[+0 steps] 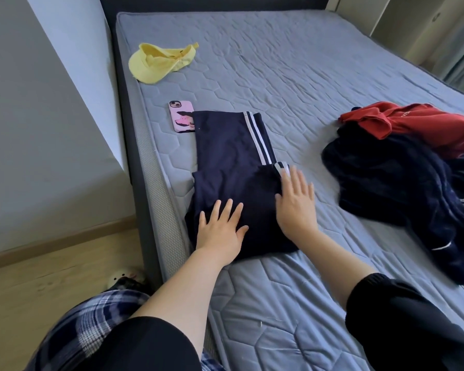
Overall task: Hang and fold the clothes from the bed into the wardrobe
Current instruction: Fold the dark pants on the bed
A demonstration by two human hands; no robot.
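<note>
Your heap of dark clothes [386,183] on the right of the bed [306,62] runs off the frame edge, and its navy pieces are too tangled to count. One red garment [413,124] lies on top. Its white lettering is bent into a fold and too small to read. You have one pair of navy track pants [233,156] with white side stripes, folded over on itself near the left edge of the mattress. Your left hand [221,228] lies flat on the near fold, fingers straight and spread. Your right hand [296,207] presses just beside it on the striped edge, fingers straight and close together; neither hand grips anything. One phone [181,116] in a pink printed case lies face down, its right edge touching or slipping under the pants. One yellow cap [161,61] sits farther up the mattress. On the floor, one pale slipper [123,277] is half hidden by your leg.
</note>
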